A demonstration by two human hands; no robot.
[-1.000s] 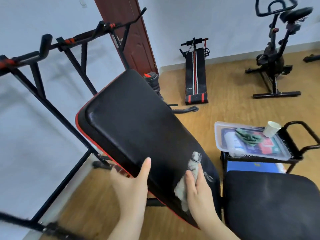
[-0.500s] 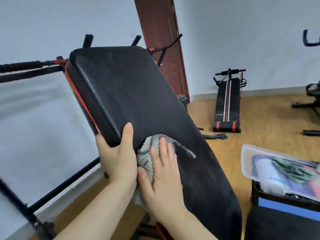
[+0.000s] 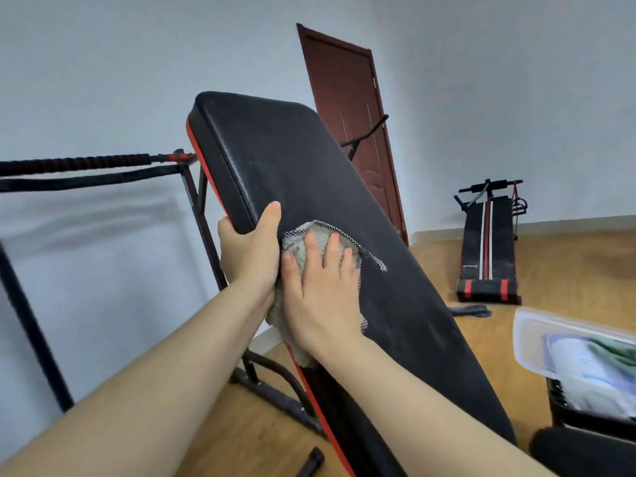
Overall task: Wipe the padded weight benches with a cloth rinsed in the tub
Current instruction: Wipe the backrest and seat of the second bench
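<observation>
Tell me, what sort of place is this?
Most likely a small home gym. A right hand presses a cloth on a tilted padded weight bench, a sit-up bench lies on the wooden floor, and a black bar rack stands at the left.

Pale grey walls (image 3: pixel 103 63), a dark red door (image 3: pixel 351 132) and a wooden floor (image 3: pixel 568 266).

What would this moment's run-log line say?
phase: wiping inclined bench pad | right hand: flat, pressing grey cloth on pad | left hand: grips pad's left edge | tub: at right, untouched
</observation>
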